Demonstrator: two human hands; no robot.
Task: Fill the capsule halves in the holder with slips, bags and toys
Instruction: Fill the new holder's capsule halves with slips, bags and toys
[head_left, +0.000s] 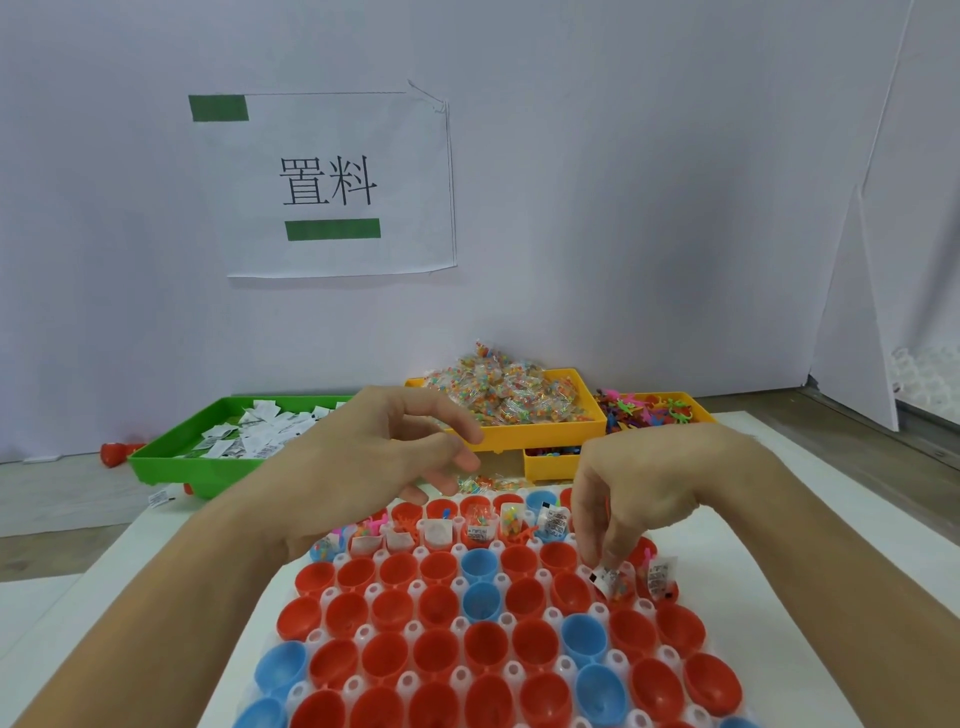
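Note:
A white holder (410, 631) carries rows of red and blue capsule halves (480, 564). The far row and two halves at the right of the second row hold slips, bags and toys. My right hand (636, 493) reaches down and its fingertips pinch a white slip with a bead bag (607, 578) over a capsule half at the right end of the second row. My left hand (374, 452) hovers above the far left of the holder with loosely curled fingers and holds nothing.
A green tray (171, 460) of white slips stands at the back left. A yellow tray (540, 431) heaped with bead bags is behind the holder, with yellow trays of small toys (649, 413) to its right. A white wall with a paper sign is behind.

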